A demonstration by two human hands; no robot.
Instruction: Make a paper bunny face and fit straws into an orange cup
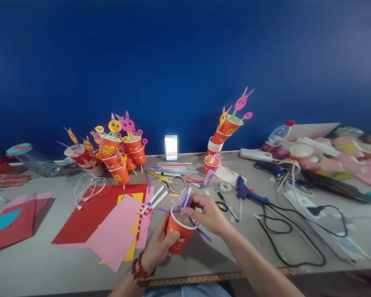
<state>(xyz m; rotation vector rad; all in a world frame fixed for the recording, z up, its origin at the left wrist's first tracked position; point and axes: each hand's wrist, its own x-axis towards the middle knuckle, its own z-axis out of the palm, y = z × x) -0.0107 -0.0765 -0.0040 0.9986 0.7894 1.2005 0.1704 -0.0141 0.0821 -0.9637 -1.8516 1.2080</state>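
Near the table's front edge, my left hand (160, 239) is wrapped round a red paper cup (177, 243) with a white rim, its mouth tilted up towards me. My right hand (208, 212) is closed at the cup's mouth, pinching a pale straw-like stick (189, 193) together with a purple pipe cleaner (204, 235). The pipe cleaner's fuzzy ends stick out on both sides of the rim. Small pointed paper ears (176, 201) show behind the far rim. My right fingers hide part of the cup's inside.
Decorated cup stacks stand at back left (109, 146) and back right (224, 130). Left lie red paper (80, 222), pink paper (111, 235) and markers (154, 200). A blue glue gun (250, 194), its black cord (284, 258) and a power strip (321, 227) occupy the right.
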